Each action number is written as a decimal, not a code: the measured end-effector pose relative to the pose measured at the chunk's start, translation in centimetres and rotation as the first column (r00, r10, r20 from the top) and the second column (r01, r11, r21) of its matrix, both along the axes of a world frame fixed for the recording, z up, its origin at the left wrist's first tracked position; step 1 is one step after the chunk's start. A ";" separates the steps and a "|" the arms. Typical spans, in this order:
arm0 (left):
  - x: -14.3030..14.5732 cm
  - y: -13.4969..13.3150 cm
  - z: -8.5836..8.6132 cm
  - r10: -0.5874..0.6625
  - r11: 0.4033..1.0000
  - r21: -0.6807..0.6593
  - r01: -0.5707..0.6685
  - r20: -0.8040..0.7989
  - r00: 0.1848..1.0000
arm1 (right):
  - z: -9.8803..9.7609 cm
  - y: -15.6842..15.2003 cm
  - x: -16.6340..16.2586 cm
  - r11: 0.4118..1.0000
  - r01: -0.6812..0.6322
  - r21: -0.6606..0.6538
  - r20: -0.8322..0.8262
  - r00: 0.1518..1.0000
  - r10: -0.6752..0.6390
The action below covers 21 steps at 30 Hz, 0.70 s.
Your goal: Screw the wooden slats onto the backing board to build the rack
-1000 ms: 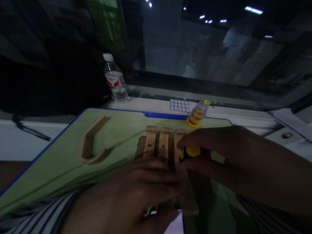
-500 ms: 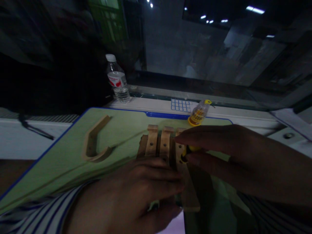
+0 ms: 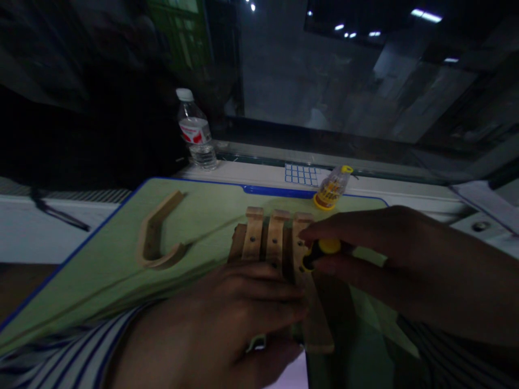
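Thumb and fingers of my right hand are closed on a short yellow-and-black screwdriver. Its lower end meets the rightmost curved wooden hook at a lower hole; the tip itself is hidden. My left hand lies across the lower parts of the hooks, fingers bent over the wooden hook rack and thumb on the near side, gripping it. Two more hooks, the middle one and the left one, sit side by side on the rack, each with a dark hole showing.
A loose bent wooden hook lies on the green table to the left. A clear cone-shaped case with a yellow base stands at the back. Beyond are a water bottle and a blue-gridded sheet on the sill.
My right fingers have shifted slightly on the screwdriver, and more of its yellow end shows. My left hand and the rack have stayed in place.
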State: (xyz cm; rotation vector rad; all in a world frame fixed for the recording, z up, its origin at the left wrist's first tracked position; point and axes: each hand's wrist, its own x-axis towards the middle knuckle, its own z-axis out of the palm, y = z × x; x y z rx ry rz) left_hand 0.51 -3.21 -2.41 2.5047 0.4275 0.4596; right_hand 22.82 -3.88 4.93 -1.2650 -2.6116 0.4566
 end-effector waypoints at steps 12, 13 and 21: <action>0.0 0.0 -0.1 -0.002 1.000 0.027 0.002 -0.022 1.000 | 0.2 0.5 -0.2 0.993 -0.102 0.052 -0.072 0.992 0.105; 0.0 0.0 0.0 -0.005 1.000 0.019 0.006 -0.022 1.000 | 0.2 0.4 -0.2 0.993 -0.106 0.057 -0.072 0.991 0.110; 0.0 0.0 0.0 -0.002 1.000 0.024 0.002 -0.033 0.999 | 0.4 -0.3 0.1 0.992 -0.093 0.089 -0.013 0.995 0.094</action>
